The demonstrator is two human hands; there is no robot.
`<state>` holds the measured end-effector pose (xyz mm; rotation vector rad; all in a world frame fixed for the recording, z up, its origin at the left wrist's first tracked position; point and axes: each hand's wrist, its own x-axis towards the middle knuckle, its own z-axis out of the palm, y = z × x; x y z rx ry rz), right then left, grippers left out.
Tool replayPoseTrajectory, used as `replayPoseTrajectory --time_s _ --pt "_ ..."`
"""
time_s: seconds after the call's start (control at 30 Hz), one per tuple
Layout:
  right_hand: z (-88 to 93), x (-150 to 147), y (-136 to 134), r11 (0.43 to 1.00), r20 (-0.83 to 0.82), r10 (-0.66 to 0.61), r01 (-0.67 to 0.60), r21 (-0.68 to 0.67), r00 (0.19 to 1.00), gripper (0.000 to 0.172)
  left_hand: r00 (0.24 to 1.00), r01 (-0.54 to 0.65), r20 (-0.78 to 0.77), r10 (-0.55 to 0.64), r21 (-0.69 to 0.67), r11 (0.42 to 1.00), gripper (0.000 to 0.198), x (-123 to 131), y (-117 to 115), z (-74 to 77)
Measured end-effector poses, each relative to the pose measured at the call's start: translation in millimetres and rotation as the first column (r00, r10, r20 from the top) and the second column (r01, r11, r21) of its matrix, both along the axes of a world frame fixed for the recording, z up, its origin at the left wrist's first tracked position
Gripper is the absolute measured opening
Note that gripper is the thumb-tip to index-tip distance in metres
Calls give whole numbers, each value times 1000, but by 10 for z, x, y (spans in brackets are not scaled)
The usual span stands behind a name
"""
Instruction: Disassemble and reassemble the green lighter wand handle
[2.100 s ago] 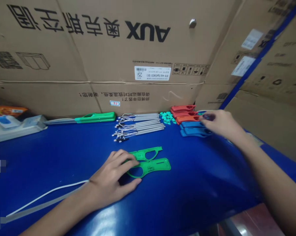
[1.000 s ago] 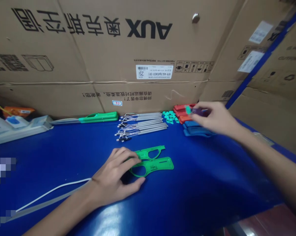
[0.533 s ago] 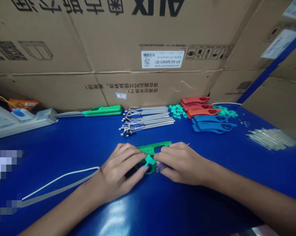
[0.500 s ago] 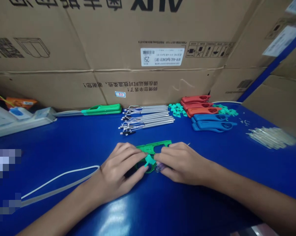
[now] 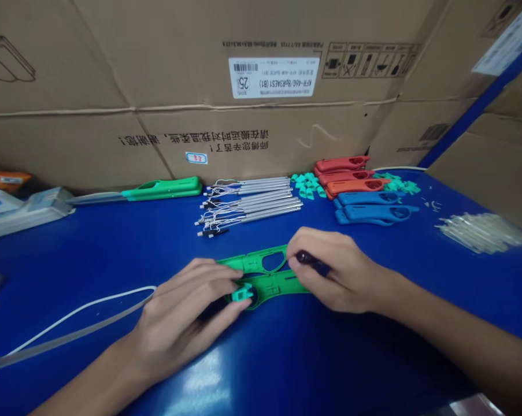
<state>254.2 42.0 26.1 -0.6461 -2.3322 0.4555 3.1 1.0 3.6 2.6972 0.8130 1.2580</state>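
Observation:
Two green plastic handle shells [image 5: 269,271] lie side by side on the blue table [image 5: 113,254]. My left hand [image 5: 187,318] rests on their left end, fingers pressed around a small teal trigger piece [image 5: 242,293] seated in the nearer shell. My right hand [image 5: 334,271] is closed on a small dark purple part [image 5: 306,258] held just over the right end of the shells.
Along the cardboard wall [image 5: 243,92] lie an assembled green lighter [image 5: 163,188], several metal tubes with wires [image 5: 247,202], teal triggers [image 5: 306,186], red shells [image 5: 343,173] and blue shells [image 5: 373,211]. Clear small parts [image 5: 481,231] lie at right. A white cable [image 5: 70,323] runs at left.
My right hand came back from the far piles with a teal piece and a dark part. The teal piece now sits in the nearer shell under my left fingers; my right hand shifted right.

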Motion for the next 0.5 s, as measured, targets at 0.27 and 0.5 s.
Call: replayPoseTrajectory --time_s 0.27,0.5 --pt "133 155 71 992 280 -125 116 46 952 17 994 -103 39 105 -40 994 17 -28 -11 -47" --pt "281 299 77 958 499 -77 203 -204 863 10 978 -204 58 202 24 979 13 -24 -39 -86"
